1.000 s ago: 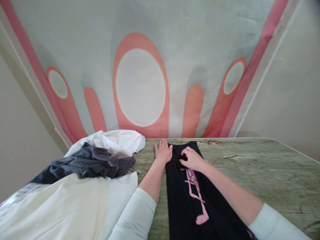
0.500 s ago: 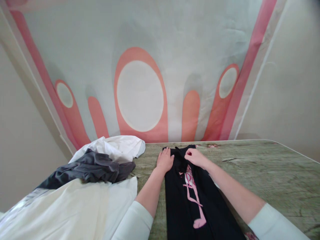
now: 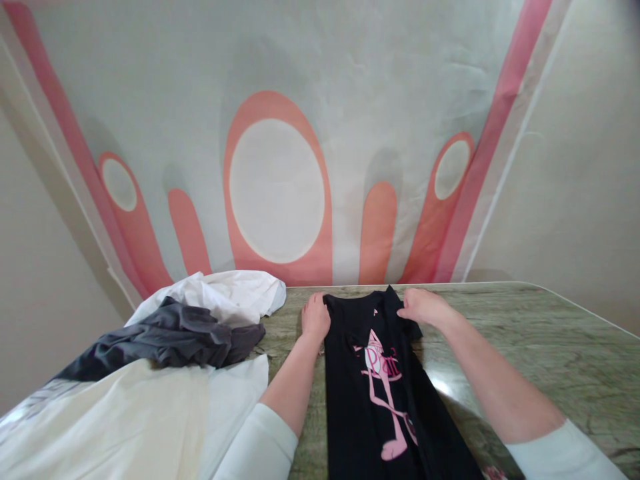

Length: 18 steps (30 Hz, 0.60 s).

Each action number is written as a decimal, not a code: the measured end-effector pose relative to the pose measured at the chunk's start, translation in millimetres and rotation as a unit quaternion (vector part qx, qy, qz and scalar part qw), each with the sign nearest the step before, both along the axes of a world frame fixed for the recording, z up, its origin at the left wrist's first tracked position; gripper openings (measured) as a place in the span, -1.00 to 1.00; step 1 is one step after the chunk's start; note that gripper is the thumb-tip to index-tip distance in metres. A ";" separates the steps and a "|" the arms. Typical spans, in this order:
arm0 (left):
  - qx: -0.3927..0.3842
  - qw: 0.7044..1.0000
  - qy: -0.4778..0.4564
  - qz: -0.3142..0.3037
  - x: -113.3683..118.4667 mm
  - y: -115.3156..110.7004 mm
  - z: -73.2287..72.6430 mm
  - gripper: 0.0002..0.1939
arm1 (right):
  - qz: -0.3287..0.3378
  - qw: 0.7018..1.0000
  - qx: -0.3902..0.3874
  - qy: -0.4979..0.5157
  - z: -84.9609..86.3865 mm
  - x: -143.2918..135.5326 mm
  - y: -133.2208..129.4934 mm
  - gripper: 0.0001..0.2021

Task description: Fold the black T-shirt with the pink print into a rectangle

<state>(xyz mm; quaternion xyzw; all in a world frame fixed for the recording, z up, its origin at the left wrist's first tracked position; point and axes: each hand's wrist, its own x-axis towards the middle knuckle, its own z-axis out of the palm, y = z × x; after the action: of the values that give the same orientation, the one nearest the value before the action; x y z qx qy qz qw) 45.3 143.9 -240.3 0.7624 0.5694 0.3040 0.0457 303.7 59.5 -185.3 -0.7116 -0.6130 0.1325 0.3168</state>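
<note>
A black shirt [image 3: 350, 387] with a pink cartoon figure and lettering lies on the wood-patterned table, its neckline towards the wall. At the shirt's upper left corner is my left hand [image 3: 316, 317], its fingers closed on the fabric edge. My right hand [image 3: 423, 308] pinches the shirt near its upper right, by the short sleeve. The right side of the shirt has folds running lengthwise, and its lower end passes out of the frame.
To the left is a heap of clothes: a white cloth [image 3: 245, 293], a dark grey garment [image 3: 185, 333] and a cream-white cloth [image 3: 130, 420]. The wood-grain table [image 3: 525, 340] meets a wall with a pink and orange design [image 3: 277, 267].
My right hand has moved right, spreading the shirt's top and uncovering more of the print and neckline. My left hand has shifted slightly left to the shirt's corner.
</note>
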 end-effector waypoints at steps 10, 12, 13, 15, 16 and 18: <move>-0.011 0.998 -0.005 -0.063 -6.9 42.1 2.4 -0.69 | 0.105 0.982 0.032 -0.153 -26.3 -74.9 35.8 -0.68; -0.019 0.994 0.017 -0.109 -9.8 49.6 7.1 -0.76 | 0.076 0.984 0.038 -0.157 -34.6 -78.5 37.7 -0.65; -0.023 0.991 0.028 -0.132 -11.8 53.0 10.1 -0.76 | 0.063 0.984 0.047 -0.158 -37.9 -78.8 38.4 -0.64; -0.031 0.983 0.048 -0.176 -15.7 58.9 17.1 -0.72 | 0.051 0.985 0.073 -0.150 -43.3 -77.6 40.1 -0.62; -0.034 0.978 0.058 -0.200 -17.2 61.4 20.7 -0.69 | 0.049 0.985 0.083 -0.143 -45.5 -76.6 41.2 -0.61; -0.042 0.964 0.078 -0.252 -18.4 66.0 27.8 -0.63 | 0.048 0.986 0.092 -0.129 -49.6 -74.6 44.1 -0.58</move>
<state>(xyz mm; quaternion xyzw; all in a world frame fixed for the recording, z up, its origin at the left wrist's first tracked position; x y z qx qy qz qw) 26.9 209.9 -212.5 0.9001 0.3727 0.1980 0.1080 229.1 103.6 -234.9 -0.6603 -0.6919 -0.0019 0.2921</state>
